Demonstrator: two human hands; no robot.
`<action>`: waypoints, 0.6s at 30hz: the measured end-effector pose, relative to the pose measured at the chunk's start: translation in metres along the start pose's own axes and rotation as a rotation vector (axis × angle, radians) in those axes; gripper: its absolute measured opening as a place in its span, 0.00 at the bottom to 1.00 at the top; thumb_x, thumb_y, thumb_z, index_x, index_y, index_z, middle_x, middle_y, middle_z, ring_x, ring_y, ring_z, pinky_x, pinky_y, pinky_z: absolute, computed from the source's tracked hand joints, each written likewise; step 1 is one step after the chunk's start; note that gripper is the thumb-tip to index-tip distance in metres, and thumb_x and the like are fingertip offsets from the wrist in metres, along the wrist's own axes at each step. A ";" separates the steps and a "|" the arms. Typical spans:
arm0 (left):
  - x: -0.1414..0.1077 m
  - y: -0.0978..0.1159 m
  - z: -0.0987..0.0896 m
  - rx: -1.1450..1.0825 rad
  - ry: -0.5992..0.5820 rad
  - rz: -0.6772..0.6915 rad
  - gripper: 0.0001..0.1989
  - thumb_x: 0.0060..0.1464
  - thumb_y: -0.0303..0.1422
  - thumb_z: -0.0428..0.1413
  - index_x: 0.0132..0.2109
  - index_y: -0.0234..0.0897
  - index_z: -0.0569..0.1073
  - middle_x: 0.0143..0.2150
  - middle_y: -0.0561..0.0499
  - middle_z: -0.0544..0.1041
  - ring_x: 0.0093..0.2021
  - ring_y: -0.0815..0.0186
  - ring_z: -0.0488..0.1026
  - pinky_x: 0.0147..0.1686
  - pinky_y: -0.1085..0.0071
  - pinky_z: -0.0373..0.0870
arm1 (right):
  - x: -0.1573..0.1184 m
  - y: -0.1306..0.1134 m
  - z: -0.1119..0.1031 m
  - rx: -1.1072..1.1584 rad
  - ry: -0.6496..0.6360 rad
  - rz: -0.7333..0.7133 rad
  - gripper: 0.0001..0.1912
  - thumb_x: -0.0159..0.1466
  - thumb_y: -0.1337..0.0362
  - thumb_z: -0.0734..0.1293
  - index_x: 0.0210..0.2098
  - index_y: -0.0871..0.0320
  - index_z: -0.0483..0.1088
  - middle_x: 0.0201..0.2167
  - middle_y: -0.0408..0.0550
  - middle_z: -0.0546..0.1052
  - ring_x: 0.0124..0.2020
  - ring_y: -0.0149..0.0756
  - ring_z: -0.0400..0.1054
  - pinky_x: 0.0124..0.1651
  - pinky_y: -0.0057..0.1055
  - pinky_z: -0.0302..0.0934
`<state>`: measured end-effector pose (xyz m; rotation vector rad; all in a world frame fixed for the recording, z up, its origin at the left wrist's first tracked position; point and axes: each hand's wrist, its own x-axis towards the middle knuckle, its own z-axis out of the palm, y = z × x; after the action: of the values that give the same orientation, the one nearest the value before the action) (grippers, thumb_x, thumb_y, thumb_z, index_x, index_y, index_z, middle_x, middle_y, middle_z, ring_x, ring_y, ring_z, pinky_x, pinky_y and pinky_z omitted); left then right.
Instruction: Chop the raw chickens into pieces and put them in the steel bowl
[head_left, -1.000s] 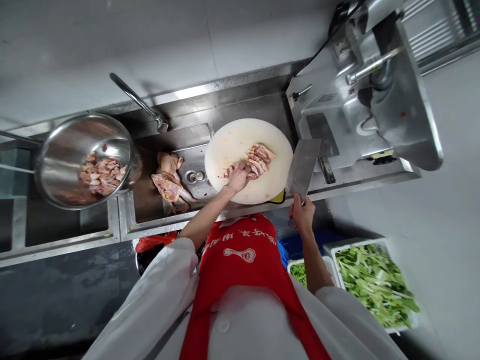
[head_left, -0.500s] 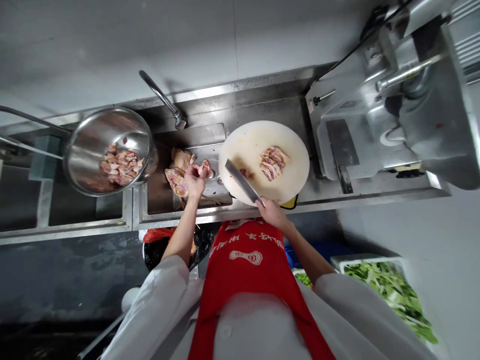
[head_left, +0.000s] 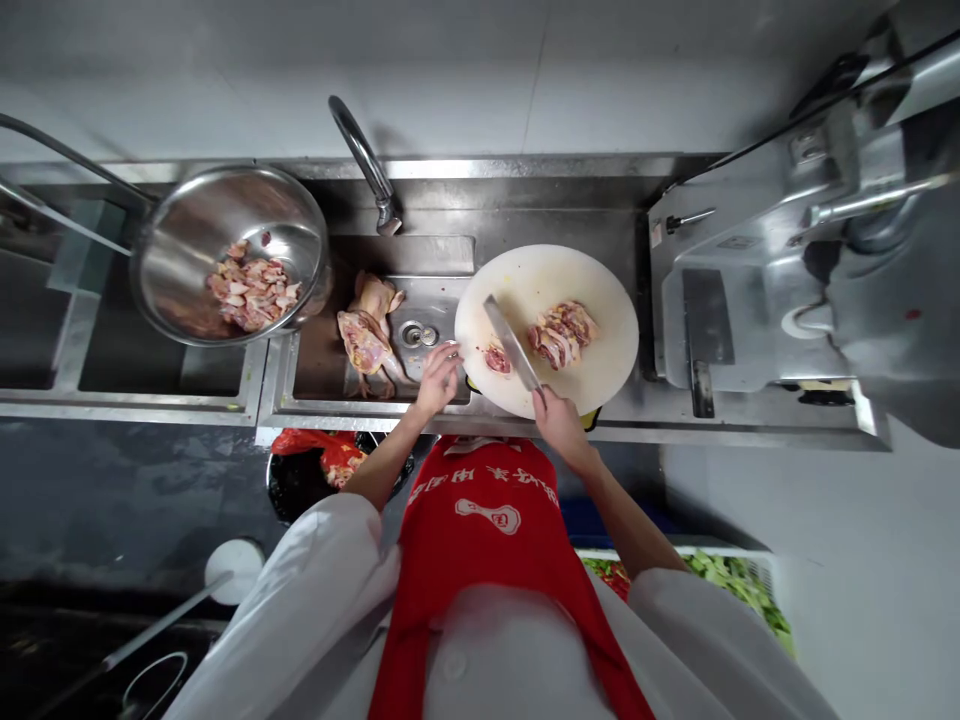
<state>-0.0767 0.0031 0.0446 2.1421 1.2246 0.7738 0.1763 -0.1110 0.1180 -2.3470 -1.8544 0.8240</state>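
My right hand (head_left: 561,428) grips the handle of a cleaver (head_left: 511,340), its blade slanting up and left over a round white cutting board (head_left: 615,350). To the right of the blade lies a pile of chopped poultry pieces (head_left: 564,332). One small reddish piece of meat (head_left: 497,358) sits at the blade's left. My left hand (head_left: 440,378) is at the board's left edge, fingers loosely spread with nothing seen in them. Left of that hand, pale poultry carcasses (head_left: 369,335) lie in the sink (head_left: 311,370).
A steel bowl (head_left: 161,270) with cut meat stands at the left. A faucet (head_left: 367,160) arches over the sink. At the right, a second cleaver (head_left: 707,325) lies by a metal machine (head_left: 757,260). Below are a black-lined bin (head_left: 292,490) and a crate of greens (head_left: 742,585).
My left hand moved right from above the sink to the board's edge and let go of the small meat piece it held. A larger reddish piece now lies beside the cleaver. The view shifted.
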 end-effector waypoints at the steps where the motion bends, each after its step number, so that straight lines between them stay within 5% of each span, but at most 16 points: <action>1: -0.010 -0.003 -0.005 0.000 0.067 -0.035 0.10 0.60 0.32 0.50 0.43 0.40 0.76 0.55 0.42 0.76 0.63 0.56 0.66 0.62 0.49 0.61 | 0.000 -0.009 0.001 -0.004 -0.012 -0.021 0.20 0.74 0.57 0.51 0.48 0.59 0.71 0.32 0.54 0.79 0.32 0.41 0.72 0.36 0.31 0.51; 7: -0.078 -0.023 -0.030 0.061 0.301 -0.117 0.08 0.61 0.32 0.51 0.40 0.40 0.75 0.49 0.43 0.78 0.55 0.57 0.72 0.57 0.51 0.67 | 0.013 -0.022 -0.010 -0.029 -0.063 -0.033 0.19 0.73 0.57 0.53 0.46 0.60 0.72 0.31 0.55 0.79 0.32 0.41 0.73 0.37 0.31 0.55; 11: -0.119 -0.036 -0.046 0.145 0.398 -0.166 0.08 0.61 0.31 0.51 0.40 0.39 0.75 0.47 0.43 0.77 0.53 0.57 0.73 0.55 0.53 0.68 | 0.012 -0.025 -0.046 0.131 0.249 -0.119 0.24 0.73 0.53 0.51 0.50 0.61 0.71 0.36 0.57 0.80 0.36 0.44 0.74 0.39 0.33 0.60; 14: -0.133 -0.038 -0.057 0.203 0.419 -0.233 0.07 0.61 0.31 0.51 0.40 0.39 0.74 0.46 0.43 0.77 0.52 0.57 0.73 0.53 0.54 0.69 | 0.012 -0.032 -0.048 0.218 0.419 -0.099 0.28 0.73 0.51 0.49 0.56 0.63 0.68 0.40 0.60 0.79 0.39 0.44 0.75 0.40 0.35 0.63; 18: -0.115 -0.031 -0.059 0.204 0.467 -0.231 0.07 0.61 0.32 0.51 0.39 0.39 0.74 0.44 0.44 0.76 0.49 0.58 0.73 0.52 0.54 0.70 | 0.025 -0.032 -0.007 0.098 0.047 -0.016 0.25 0.73 0.56 0.52 0.44 0.64 0.75 0.32 0.60 0.80 0.34 0.44 0.75 0.37 0.34 0.61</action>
<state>-0.1840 -0.0745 0.0389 1.9831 1.8228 1.1246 0.1545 -0.0772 0.1250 -2.2707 -1.7701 0.8309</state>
